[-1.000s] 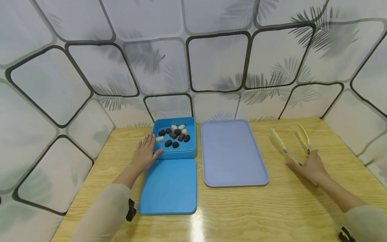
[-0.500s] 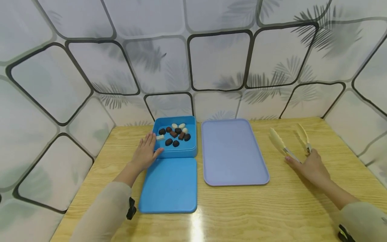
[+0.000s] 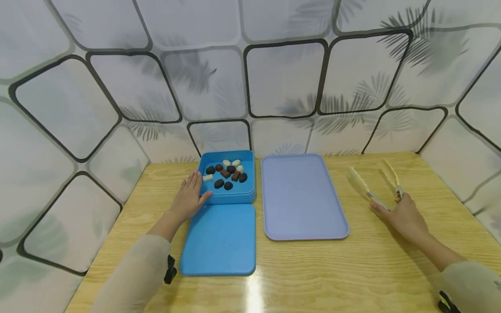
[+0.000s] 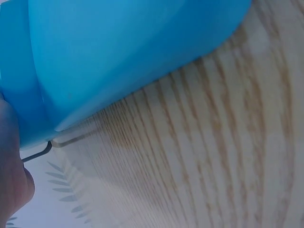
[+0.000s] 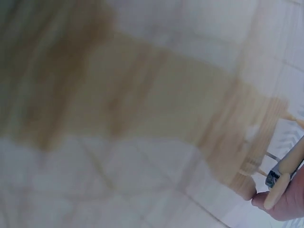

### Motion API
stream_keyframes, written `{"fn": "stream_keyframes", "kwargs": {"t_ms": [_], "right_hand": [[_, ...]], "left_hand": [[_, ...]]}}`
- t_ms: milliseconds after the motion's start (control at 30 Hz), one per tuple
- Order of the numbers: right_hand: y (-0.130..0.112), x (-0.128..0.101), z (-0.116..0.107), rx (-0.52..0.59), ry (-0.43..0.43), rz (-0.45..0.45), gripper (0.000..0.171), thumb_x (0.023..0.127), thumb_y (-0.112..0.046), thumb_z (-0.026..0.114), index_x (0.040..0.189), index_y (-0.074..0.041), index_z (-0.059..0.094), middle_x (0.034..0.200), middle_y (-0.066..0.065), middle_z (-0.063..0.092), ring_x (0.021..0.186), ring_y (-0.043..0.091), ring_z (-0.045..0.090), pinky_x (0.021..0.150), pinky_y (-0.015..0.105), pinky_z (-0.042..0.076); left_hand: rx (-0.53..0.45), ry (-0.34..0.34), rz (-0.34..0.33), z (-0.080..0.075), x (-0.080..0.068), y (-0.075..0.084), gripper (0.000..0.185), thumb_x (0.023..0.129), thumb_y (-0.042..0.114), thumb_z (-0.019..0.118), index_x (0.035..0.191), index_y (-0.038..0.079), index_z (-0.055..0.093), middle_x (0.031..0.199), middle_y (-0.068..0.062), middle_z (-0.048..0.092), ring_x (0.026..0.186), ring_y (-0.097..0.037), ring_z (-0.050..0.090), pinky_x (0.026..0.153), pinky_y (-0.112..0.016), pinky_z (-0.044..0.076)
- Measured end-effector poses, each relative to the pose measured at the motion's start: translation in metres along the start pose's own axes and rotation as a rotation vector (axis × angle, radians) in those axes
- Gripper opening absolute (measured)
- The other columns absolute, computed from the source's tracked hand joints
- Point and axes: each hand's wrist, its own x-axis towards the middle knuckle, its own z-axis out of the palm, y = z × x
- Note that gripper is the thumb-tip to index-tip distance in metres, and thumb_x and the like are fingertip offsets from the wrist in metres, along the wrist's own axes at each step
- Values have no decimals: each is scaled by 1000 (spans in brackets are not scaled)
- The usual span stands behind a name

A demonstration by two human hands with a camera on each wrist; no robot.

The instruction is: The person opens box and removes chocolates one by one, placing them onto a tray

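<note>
Head view: the left arm reaches forward, its hand [image 3: 188,198] laid against the left side of a blue box [image 3: 228,199], fingers straight and close together, thumb spread toward the front edge. Dark, brown and white chocolates [image 3: 231,169] lie in the box; a blue lid [image 3: 219,241] sits just in front. The right arm angles in from the lower right, its hand [image 3: 403,217] gripping tongs [image 3: 358,180] whose ends stand wide apart, right of a lilac tray [image 3: 303,200].

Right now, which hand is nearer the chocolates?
Left: left hand touches the left side of the box holding the chocolates; right hand is to their right, past the tray, gripping tongs.
</note>
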Motion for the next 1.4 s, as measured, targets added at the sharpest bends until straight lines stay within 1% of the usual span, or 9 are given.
{"fn": "stream_keyframes", "kwargs": {"t_ms": [233, 433, 567, 667, 800, 867, 967, 1233, 1400], "right_hand": [[-2, 0, 4, -68, 114, -75, 103, 84, -60, 60, 136, 19, 20, 109, 43, 44, 78, 48, 55, 40, 36, 39], [-9, -3, 6, -188, 228, -249, 108, 80, -57, 67, 142, 15, 17, 121, 46, 40, 84, 58, 54, 30, 29, 33], [-14, -3, 9, -296, 374, -406, 109, 72, -57, 73, 137, 16, 27, 115, 43, 49, 71, 52, 57, 27, 25, 27], [-18, -2, 10, -375, 489, -486, 110, 72, -68, 64, 131, 19, 33, 106, 42, 54, 66, 50, 57, 26, 31, 30], [-24, -1, 11, -440, 612, -545, 112, 83, -80, 24, 124, 24, 36, 96, 43, 54, 69, 54, 57, 34, 45, 43], [-28, -1, 11, -463, 695, -587, 111, 86, -77, 14, 121, 26, 38, 92, 43, 55, 64, 54, 56, 38, 49, 45], [-32, 0, 10, -499, 791, -642, 105, 91, -72, 16, 118, 26, 42, 86, 42, 56, 59, 53, 56, 37, 50, 45], [-35, 2, 9, -470, 817, -697, 109, 85, -79, 18, 121, 19, 48, 82, 35, 59, 57, 48, 56, 23, 39, 29], [-40, 5, 8, -482, 838, -803, 110, 84, -80, 22, 119, 20, 50, 80, 35, 61, 58, 47, 58, 29, 42, 39]], "left_hand": [[-7, 12, -1, -1, -1, 1, 77, 101, 42, 39, 146, -13, 8, 154, -28, 7, 143, -43, 7, 115, -54, 8], [0, 19, 5, -2, -2, 2, 78, 101, 45, 36, 145, -14, 9, 154, -30, 8, 143, -43, 7, 115, -54, 9], [-6, 12, 1, -2, -2, 3, 79, 101, 46, 35, 145, -14, 8, 154, -30, 7, 143, -43, 5, 115, -54, 8], [-9, 9, -3, -2, -2, 3, 79, 101, 46, 34, 146, -13, 7, 154, -29, 7, 143, -42, 5, 116, -53, 8], [-16, 21, 2, -1, -3, 4, 79, 101, 45, 36, 145, -14, 9, 154, -30, 9, 143, -43, 7, 115, -54, 9], [-13, 16, 0, -2, -2, 4, 78, 101, 44, 36, 145, -14, 8, 154, -30, 8, 143, -43, 7, 115, -54, 9], [-5, 8, -6, -1, -2, 4, 77, 101, 43, 37, 145, -14, 8, 154, -30, 8, 143, -43, 7, 115, -53, 9], [-6, 17, -5, 1, -1, 2, 83, 100, 52, 29, 145, -14, 9, 154, -30, 8, 142, -44, 8, 115, -54, 9], [-7, 11, -10, 1, 0, 2, 79, 101, 45, 34, 145, -14, 8, 154, -30, 7, 143, -43, 7, 116, -53, 9]]}}
